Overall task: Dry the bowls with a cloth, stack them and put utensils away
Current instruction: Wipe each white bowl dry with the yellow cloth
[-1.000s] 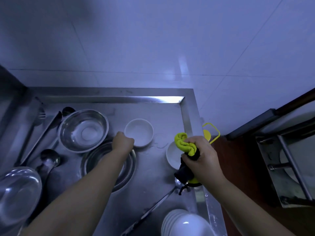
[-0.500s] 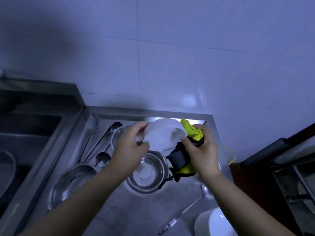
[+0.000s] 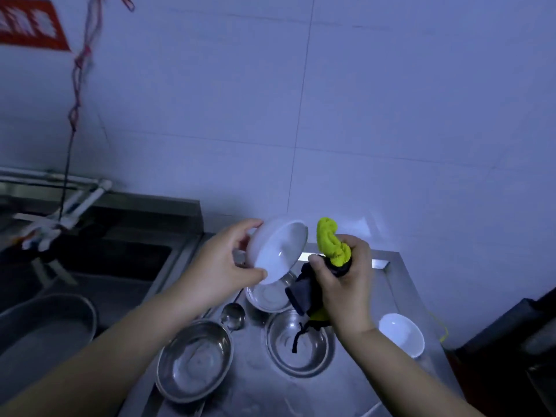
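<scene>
White bowl (image 3: 278,251), inside bare.

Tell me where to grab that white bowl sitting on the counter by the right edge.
Take the white bowl on the counter by its rim, probably the near-right side, coming from above. It sits upright and open, apart from the steel bowls, so the rim is free. The right hand holds the cloth; the left hand holds another bowl.
</scene>
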A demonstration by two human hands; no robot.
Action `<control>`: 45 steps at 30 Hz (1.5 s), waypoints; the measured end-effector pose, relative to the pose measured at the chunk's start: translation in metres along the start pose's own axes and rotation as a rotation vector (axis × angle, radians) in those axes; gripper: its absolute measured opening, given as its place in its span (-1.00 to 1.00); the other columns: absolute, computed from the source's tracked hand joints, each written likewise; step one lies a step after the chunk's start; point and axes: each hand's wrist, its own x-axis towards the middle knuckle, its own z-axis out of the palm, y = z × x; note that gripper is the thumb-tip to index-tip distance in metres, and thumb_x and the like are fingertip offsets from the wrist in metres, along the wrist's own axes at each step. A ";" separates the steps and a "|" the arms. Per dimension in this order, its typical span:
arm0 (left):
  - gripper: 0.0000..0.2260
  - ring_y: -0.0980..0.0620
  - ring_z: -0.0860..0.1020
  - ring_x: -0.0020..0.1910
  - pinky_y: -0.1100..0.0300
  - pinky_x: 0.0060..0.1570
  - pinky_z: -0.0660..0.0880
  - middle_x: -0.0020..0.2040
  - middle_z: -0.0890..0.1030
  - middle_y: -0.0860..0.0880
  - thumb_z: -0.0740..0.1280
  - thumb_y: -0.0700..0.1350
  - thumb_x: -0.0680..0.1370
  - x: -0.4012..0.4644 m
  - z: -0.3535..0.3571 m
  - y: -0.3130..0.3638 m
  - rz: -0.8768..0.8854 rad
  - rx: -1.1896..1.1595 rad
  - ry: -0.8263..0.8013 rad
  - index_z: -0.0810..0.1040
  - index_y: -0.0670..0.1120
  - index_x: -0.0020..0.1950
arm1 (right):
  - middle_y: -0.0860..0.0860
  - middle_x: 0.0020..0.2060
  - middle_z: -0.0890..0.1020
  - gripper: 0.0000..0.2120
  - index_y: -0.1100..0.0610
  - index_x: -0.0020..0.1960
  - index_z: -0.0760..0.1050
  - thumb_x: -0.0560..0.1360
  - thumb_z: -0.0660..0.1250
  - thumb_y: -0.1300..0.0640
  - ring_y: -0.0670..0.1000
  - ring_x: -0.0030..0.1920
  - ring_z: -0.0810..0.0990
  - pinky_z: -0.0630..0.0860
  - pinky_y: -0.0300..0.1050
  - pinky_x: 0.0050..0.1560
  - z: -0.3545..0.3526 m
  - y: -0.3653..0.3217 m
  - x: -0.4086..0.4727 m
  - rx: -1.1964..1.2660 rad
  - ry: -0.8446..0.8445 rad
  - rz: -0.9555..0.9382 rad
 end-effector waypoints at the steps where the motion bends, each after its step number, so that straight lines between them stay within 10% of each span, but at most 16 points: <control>1: -0.40 0.24 0.56 -0.01 0.27 -0.01 0.50 0.02 0.59 0.11 0.49 -0.06 0.18 -0.002 -0.002 0.003 -0.012 -0.019 0.011 0.41 0.38 0.11 | -0.29 -0.01 0.42 -0.70 -0.10 -0.02 0.35 0.34 0.41 0.02 -0.16 0.02 0.44 0.36 -0.33 0.01 0.006 -0.008 -0.003 -0.011 0.013 -0.099; 7: -0.45 0.08 0.61 -0.11 0.04 -0.08 0.58 -0.04 0.66 -0.05 0.40 -0.16 0.21 -0.009 0.005 0.027 -0.025 -0.289 -0.041 0.54 0.35 0.08 | -0.09 0.13 0.23 -0.56 0.12 0.28 0.27 0.55 0.11 -0.15 -0.05 0.20 0.26 0.24 -0.18 0.28 0.032 -0.036 -0.001 -0.153 -0.205 -0.277; 14: -0.43 0.07 0.56 -0.21 0.08 -0.18 0.56 -0.13 0.61 -0.10 0.38 -0.32 0.28 -0.003 -0.001 0.049 0.000 -0.415 -0.136 0.57 0.24 0.14 | 0.01 0.31 0.35 -0.52 0.13 0.38 0.42 0.46 0.17 0.25 -0.05 0.38 0.29 0.28 -0.21 0.35 0.010 -0.051 0.009 -0.040 -0.493 -0.373; 21: -0.34 0.07 0.55 -0.22 0.20 -0.25 0.53 -0.04 0.62 -0.22 0.40 -0.27 0.21 0.000 -0.002 0.059 -0.071 -0.350 -0.203 0.49 0.13 0.28 | 0.03 0.05 0.56 -0.64 0.14 0.08 0.65 0.52 0.10 0.28 0.11 0.00 0.50 0.32 -0.18 0.03 -0.025 -0.039 0.037 -0.418 -0.625 -0.943; 30: -0.41 0.06 0.50 -0.36 0.28 -0.41 0.45 -0.28 0.55 0.01 0.32 -0.27 0.31 0.024 -0.009 0.090 -0.160 -0.137 -0.492 0.49 0.07 0.32 | 0.03 0.18 0.50 -0.79 0.24 0.21 0.41 0.62 0.15 0.20 0.07 0.20 0.48 0.45 -0.08 0.19 -0.038 -0.040 0.082 -0.682 -0.370 -1.601; 36: -0.35 -0.13 0.62 -0.17 -0.20 -0.08 0.59 0.01 0.59 -0.27 0.34 -0.31 0.21 0.019 -0.001 0.080 -0.151 -0.339 -0.158 0.52 0.10 0.27 | 0.14 0.23 0.52 -0.57 0.10 0.26 0.47 0.42 0.13 0.24 0.22 0.04 0.47 0.45 0.05 -0.06 -0.030 -0.035 0.052 -0.717 -0.406 -0.951; 42: -0.33 0.04 0.56 -0.30 0.10 -0.27 0.57 -0.13 0.57 -0.12 0.37 -0.31 0.19 0.013 0.018 0.068 -0.133 -0.474 -0.015 0.51 0.14 0.26 | 0.02 0.36 0.33 -0.37 -0.02 0.41 0.31 0.33 0.11 0.21 0.02 0.36 0.29 0.23 -0.16 0.38 -0.012 -0.059 0.014 -0.172 -0.568 -0.169; 45: -0.36 0.05 0.58 -0.22 0.23 -0.30 0.52 -0.05 0.59 -0.12 0.38 -0.29 0.22 0.013 0.016 0.067 -0.101 -0.528 0.023 0.51 0.23 0.19 | -0.20 0.40 0.26 -0.28 -0.12 0.47 0.10 0.42 0.17 0.36 -0.31 0.33 0.30 0.31 -0.41 0.24 -0.015 -0.077 0.014 0.093 -0.630 -0.014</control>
